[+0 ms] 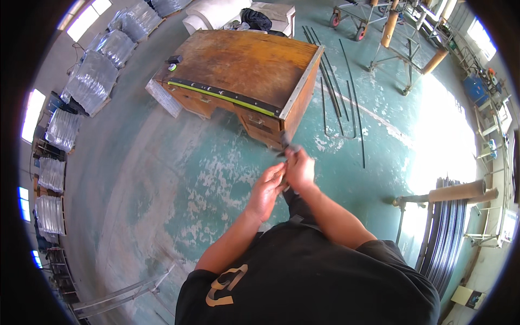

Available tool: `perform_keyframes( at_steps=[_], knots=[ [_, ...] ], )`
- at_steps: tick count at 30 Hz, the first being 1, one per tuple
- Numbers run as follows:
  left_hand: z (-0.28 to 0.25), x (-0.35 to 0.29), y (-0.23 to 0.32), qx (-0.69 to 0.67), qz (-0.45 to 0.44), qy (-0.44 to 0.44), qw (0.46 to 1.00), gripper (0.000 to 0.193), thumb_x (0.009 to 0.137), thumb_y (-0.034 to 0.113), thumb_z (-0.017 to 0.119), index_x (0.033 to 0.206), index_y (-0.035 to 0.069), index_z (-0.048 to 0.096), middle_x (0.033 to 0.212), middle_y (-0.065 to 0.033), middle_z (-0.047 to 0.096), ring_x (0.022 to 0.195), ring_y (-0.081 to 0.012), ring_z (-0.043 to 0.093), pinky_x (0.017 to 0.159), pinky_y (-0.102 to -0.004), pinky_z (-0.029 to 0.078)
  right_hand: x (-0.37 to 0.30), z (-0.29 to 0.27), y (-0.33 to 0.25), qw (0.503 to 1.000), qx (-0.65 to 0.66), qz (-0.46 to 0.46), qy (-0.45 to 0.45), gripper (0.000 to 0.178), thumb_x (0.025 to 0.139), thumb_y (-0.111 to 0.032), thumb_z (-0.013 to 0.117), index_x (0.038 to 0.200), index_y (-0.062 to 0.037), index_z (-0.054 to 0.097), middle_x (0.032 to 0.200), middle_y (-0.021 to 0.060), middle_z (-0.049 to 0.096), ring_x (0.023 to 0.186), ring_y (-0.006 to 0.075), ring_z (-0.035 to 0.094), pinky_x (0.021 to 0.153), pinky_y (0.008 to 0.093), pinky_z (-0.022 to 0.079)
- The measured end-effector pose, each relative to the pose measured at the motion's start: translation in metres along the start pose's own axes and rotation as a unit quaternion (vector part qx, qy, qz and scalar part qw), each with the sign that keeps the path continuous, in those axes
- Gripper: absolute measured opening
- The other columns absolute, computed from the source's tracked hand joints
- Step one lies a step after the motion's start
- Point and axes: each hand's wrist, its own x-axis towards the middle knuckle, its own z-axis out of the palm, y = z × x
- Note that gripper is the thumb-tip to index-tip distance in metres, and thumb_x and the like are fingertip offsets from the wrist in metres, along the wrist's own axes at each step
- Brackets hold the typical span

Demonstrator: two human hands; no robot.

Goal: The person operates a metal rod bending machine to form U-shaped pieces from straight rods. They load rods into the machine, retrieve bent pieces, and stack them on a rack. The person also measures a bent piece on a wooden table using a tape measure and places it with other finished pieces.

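In front of my body both hands meet, just short of the wooden desk's [238, 65] near right corner. My right hand [299, 169] is closed round a dark, short tool-like thing [285, 142], whose end is smeared by motion and points toward the desk. Its exact kind does not show. Against it my left hand [264, 192] has its fingers bent and pressed together, touching the right hand. Whatever sits between those fingers is hidden. Along the desk's front edge run a yellow-green strip [222, 98] and a dark strip with round studs.
Long thin dark rods [352, 89] lie on the green floor right of the desk. A pale sofa [214, 13] stands behind it. Wrapped stacks [92, 81] line the left wall. At right are a rack of dark rods [447, 244] and a wheeled metal frame [360, 30].
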Motion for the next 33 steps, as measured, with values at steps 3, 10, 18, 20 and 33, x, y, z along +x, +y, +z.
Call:
perform_keyframes(
  at_steps=[3, 10, 18, 20, 33],
  knots=[
    [-0.006, 0.043, 0.039, -0.043, -0.010, -0.115, 0.992, 0.057, 0.120, 0.033, 0.058, 0.166, 0.000, 0.051, 0.162, -0.0254, 0.063, 0.136, -0.0336, 0.071, 0.117, -0.0482, 0.055, 0.126, 0.016, 0.033, 0.993, -0.035, 0.117, 0.004, 0.048, 0.113, -0.052, 0.067, 0.111, -0.0065, 0.082, 0.096, 0.0274, 0.080, 0.101, 0.0514, 0.078, 0.090, 0.0571, 0.060],
    [-0.121, 0.143, 0.112, 0.204, 0.001, 0.296, 0.933, 0.040, 0.117, 0.025, 0.063, 0.147, -0.001, 0.064, 0.134, -0.0203, 0.079, 0.112, -0.0267, 0.076, 0.101, -0.0435, 0.062, 0.342, 0.125, 0.032, 0.973, -0.107, 0.180, -0.097, 0.059, 0.120, -0.049, 0.040, 0.138, -0.0030, 0.072, 0.132, 0.0341, 0.076, 0.129, 0.0550, 0.070, 0.113, 0.0626, 0.053],
    [-0.192, 0.197, 0.135, 0.120, -0.071, 0.328, 0.934, 0.027, 0.117, 0.018, 0.062, 0.139, 0.001, 0.067, 0.123, -0.0172, 0.081, 0.101, -0.0246, 0.077, 0.092, -0.0411, 0.064, 0.429, 0.137, -0.014, 0.965, -0.241, -0.002, -0.105, 0.072, 0.098, -0.033, 0.082, 0.165, -0.0269, 0.057, 0.174, 0.0285, 0.039, 0.153, 0.0493, 0.051, 0.121, 0.0526, 0.054],
    [-0.187, 0.218, 0.129, 0.126, -0.157, 0.264, 0.943, 0.026, 0.117, 0.016, 0.063, 0.138, 0.002, 0.067, 0.122, -0.0166, 0.081, 0.100, -0.0245, 0.077, 0.090, -0.0410, 0.065, 0.422, 0.094, -0.015, 0.977, -0.092, 0.053, -0.186, 0.047, 0.100, -0.029, 0.080, 0.143, -0.0124, 0.075, 0.133, 0.0191, 0.078, 0.124, 0.0342, 0.075, 0.104, 0.0460, 0.060],
    [-0.340, 0.321, 0.142, 0.579, -0.309, -0.128, 0.744, 0.010, 0.106, 0.008, 0.076, 0.110, 0.000, 0.079, 0.094, -0.0031, 0.081, 0.087, -0.0123, 0.074, 0.081, -0.0313, 0.059, 0.085, -0.064, 0.064, 0.859, -0.093, 0.447, 0.229, 0.034, 0.103, -0.028, 0.080, 0.127, -0.0037, 0.082, 0.110, 0.0195, 0.087, 0.100, 0.0309, 0.084, 0.094, 0.0407, 0.064]
  ],
)
